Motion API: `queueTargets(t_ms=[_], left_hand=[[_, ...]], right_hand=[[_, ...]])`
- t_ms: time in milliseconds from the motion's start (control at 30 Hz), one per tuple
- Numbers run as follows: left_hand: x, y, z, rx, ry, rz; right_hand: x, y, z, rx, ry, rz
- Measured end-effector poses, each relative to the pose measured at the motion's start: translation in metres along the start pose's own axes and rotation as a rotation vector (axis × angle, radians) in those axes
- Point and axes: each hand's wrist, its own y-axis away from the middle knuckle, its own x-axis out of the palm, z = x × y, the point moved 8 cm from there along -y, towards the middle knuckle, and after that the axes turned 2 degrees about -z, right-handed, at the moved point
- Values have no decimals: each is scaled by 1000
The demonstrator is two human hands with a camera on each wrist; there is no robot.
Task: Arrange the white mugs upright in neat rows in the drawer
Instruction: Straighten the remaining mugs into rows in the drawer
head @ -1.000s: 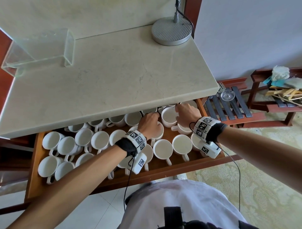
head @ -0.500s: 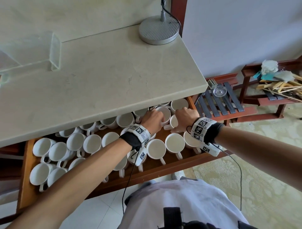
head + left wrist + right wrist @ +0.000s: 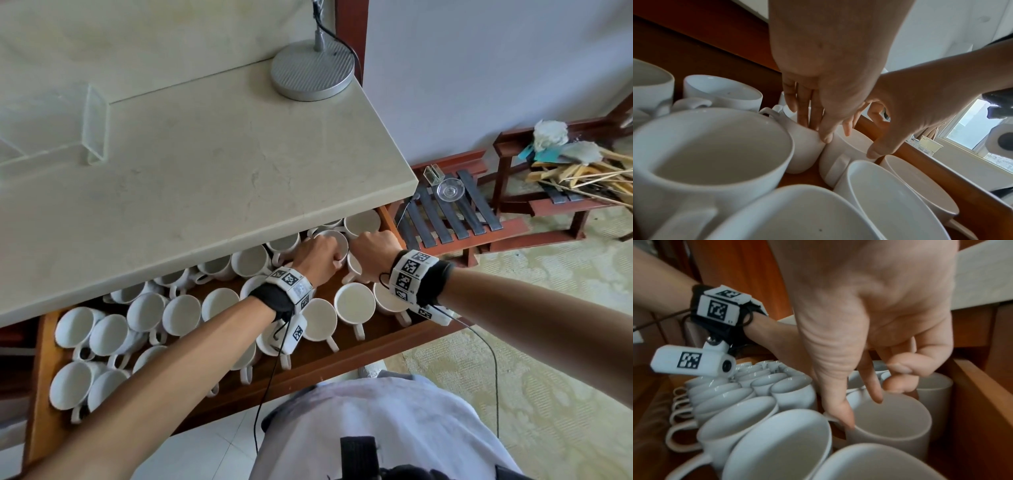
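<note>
- From the head camera we are looking down at a pulled-out brown wooden drawer (image 3: pixel 424 334) under a pale stone countertop (image 3: pixel 205 171), packed with upright white ceramic mugs (image 3: pixel 181 315) in rough rows, handles mostly pointing toward us.
- Our left hand (image 3: pixel 317 255) and right hand (image 3: pixel 373 248) are reaching together into the drawer's far right corner; a round grey lamp base (image 3: pixel 312 73) is sitting on the countertop's far edge.
- From the left wrist camera we are seeing the left hand (image 3: pixel 828 73) laying nearly straight fingers (image 3: pixel 803 112) down over one white mug at the back (image 3: pixel 807 151), the thumb resting against its side; nothing is curling round it.
- The right hand (image 3: pixel 910 104) is reaching in beside it, thumb tip on the rim of the neighbouring white corner mug (image 3: pixel 842 155).
- From the right wrist camera we are seeing the right hand (image 3: pixel 869 321) pinching that corner mug (image 3: pixel 890 426) by its rim, thumb outside and a finger dipping inside, close to the drawer's right wall.
</note>
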Motion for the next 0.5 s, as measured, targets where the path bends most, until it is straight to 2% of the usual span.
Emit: queueTargets(t_ms=[200, 333, 433, 500], left_hand=[[0, -1, -3, 67, 23, 49], [4, -5, 16, 9, -29, 123], [-2, -2, 5, 18, -17, 182], [-4, -3, -9, 81, 22, 165]], right_hand=[[-4, 4, -22, 43, -3, -14], [-3, 4, -26, 64, -17, 0], [-1, -1, -26, 64, -82, 15], [-3, -5, -27, 36, -104, 7]])
